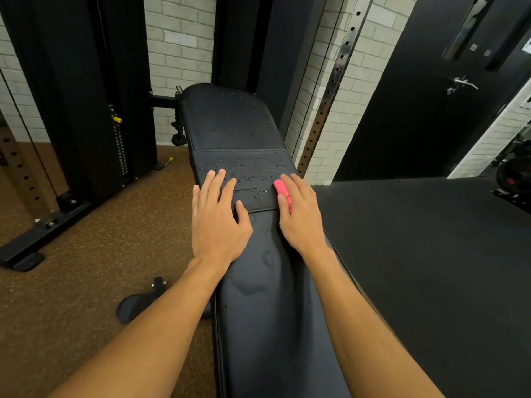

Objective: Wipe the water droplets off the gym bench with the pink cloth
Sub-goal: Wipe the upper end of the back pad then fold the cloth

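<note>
Head view: right hand clutches bunched pink cloth; left hand flat, empty; black padded bench surface mostly beaded with water droplets.

Pink cloth mostly hidden under right hand; grip unclear. Table near end cut off by bottom edge.

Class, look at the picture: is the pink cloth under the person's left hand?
No, the pink cloth sits under the right hand, while the left hand lies flat on the bench.
</note>
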Available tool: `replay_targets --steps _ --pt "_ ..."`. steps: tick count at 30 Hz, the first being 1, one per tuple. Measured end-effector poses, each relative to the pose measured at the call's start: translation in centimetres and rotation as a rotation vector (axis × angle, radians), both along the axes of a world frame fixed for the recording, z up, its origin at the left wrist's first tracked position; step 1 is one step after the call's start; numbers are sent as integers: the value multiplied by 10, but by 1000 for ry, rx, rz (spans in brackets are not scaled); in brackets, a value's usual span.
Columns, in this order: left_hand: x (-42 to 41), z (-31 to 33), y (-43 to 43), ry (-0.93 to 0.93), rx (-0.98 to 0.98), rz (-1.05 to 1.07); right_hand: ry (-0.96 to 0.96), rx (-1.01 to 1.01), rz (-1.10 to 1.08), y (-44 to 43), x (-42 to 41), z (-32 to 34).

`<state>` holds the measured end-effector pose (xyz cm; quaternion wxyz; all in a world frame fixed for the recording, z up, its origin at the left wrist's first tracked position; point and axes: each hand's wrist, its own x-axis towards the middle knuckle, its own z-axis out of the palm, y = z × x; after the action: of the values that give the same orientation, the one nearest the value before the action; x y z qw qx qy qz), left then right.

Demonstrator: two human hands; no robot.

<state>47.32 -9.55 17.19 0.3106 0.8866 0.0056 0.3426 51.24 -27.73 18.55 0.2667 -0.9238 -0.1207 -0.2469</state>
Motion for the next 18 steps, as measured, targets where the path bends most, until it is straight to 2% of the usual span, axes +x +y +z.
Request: replay_targets --steps 4,7,9,13,15,18 --pt "0 0 0 -2 -8 -5 -7 -101 115 -29 -20 -12" --pt "0 -1 0 -4 -6 -6 94 45 -40 -34 -9 -6" --pt "0 -1 1 -5 -6 -7 108 74 -89 -20 -1 0" --pt "1 -2 1 -15 -13 -8 13 -77 124 -1 -11 -2" --pt "1 -2 0 -17 -22 -12 5 -112 162 -13 -15 -8" --pt "1 -2 0 -10 -30 -20 35 12 15 -34 -10 -9"
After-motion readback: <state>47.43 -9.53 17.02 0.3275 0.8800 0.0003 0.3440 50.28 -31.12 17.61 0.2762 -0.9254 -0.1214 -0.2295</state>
